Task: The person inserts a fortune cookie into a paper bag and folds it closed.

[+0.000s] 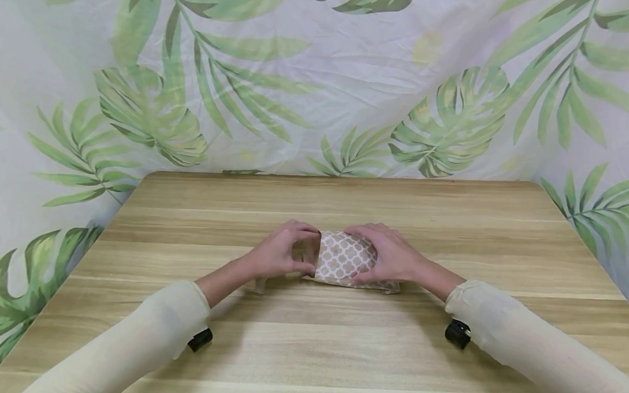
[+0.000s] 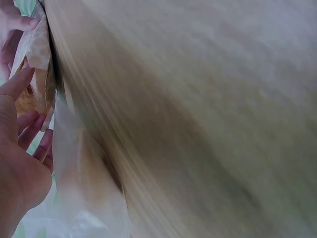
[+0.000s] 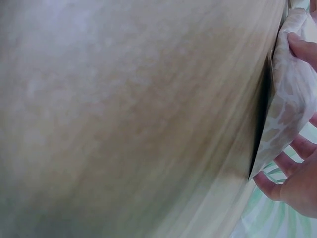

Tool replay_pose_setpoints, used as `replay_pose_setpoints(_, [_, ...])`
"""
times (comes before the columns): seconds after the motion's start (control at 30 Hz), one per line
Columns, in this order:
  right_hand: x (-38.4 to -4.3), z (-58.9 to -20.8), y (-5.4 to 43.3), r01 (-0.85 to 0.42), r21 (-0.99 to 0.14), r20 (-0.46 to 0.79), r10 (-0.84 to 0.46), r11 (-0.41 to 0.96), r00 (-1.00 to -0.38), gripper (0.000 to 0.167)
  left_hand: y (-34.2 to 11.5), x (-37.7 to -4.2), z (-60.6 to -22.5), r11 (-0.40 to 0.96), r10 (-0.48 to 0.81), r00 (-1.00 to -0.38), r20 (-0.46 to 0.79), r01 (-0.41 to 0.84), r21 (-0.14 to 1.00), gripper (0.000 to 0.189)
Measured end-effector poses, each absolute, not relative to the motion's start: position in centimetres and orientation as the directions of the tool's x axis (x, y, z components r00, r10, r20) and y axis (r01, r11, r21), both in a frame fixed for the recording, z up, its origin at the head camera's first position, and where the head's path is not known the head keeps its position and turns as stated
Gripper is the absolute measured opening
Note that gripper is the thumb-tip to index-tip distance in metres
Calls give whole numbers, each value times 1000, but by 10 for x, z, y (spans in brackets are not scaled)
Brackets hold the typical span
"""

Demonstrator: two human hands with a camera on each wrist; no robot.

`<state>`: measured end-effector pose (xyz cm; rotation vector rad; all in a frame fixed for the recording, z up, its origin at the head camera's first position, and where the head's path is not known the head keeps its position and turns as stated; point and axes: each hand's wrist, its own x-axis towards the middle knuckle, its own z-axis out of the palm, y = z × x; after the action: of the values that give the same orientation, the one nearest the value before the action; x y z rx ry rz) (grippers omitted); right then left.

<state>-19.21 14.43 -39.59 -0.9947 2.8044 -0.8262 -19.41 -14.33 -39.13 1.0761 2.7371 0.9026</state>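
A beige paper bag [image 1: 342, 256] with a white lattice pattern lies on its side on the wooden table, its mouth towards the left. My left hand [image 1: 277, 252] holds the rim of that mouth, thumb on the near edge and fingers on the far edge. Brownish contents [image 2: 26, 101] show inside the opening in the left wrist view, but their kind is unclear. Across the bag's right part, my right hand [image 1: 393, 256] grips it with thumb and fingers spread over its sides. Clear plastic film [image 2: 86, 173] hangs out below the left hand.
The wood-grain table [image 1: 309, 346] extends on all sides of the bag. Behind it hangs a leaf-printed cloth [image 1: 349, 88]. Black wrist devices sit under the left sleeve [image 1: 159, 324] and the right sleeve [image 1: 523, 337].
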Motion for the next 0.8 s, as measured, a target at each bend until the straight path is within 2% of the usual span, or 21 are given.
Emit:
replay_pose_setpoints(0.23, [-192,-396,145,-566,-511,125,-595,647,-794,98,-152,-195,-389,553,634,-751,182,605,573,67])
replay_pose_setpoints(0.43, [-193,-398,146,-577,-501,139,-597,646,-790,99,-164,-193,-384,547,636,-743,207,624,558,54])
replay_pose_setpoints(0.63, [-193,-398,146,-571,-502,134,-594,649,-793,98,-180,-190,-380,561,626,-762,163,586,585,48])
replay_pose_setpoints(0.8, [-193,-398,146,-571,-502,133,-594,650,-793,98,-193,-188,-379,580,631,-763,145,587,565,48])
